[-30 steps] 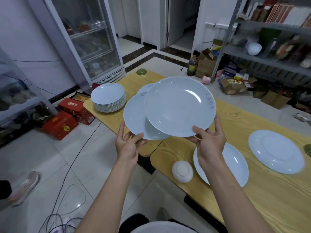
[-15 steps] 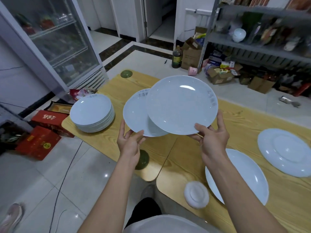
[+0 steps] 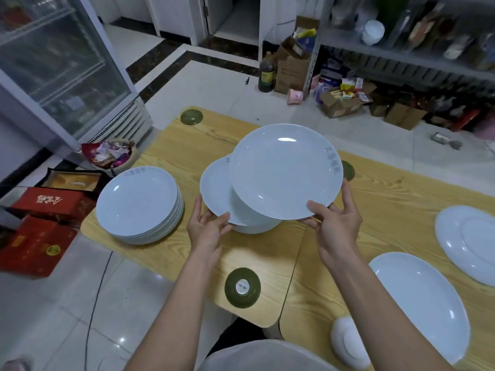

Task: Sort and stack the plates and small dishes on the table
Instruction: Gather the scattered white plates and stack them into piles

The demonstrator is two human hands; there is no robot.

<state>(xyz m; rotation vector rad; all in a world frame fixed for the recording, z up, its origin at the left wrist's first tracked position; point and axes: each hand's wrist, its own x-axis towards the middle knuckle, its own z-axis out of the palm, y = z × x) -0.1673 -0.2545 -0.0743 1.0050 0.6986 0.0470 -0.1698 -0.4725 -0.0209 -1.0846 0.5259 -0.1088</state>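
The top plate (image 3: 286, 171) is white and glossy with grey lettering on its rim. It tilts face up in the right hand (image 3: 338, 226) and overlaps the second plate (image 3: 215, 191), which the left hand (image 3: 207, 227) pinches. Left of them a plate stack (image 3: 138, 203) stands face up. Three green dishes lie upside down: the near one (image 3: 242, 287), the far one (image 3: 191, 117) and the half-hidden one (image 3: 348, 170). At the right lie an inverted large plate (image 3: 466, 242), a face-up plate (image 3: 420, 301) and an inverted white bowl (image 3: 348, 344).
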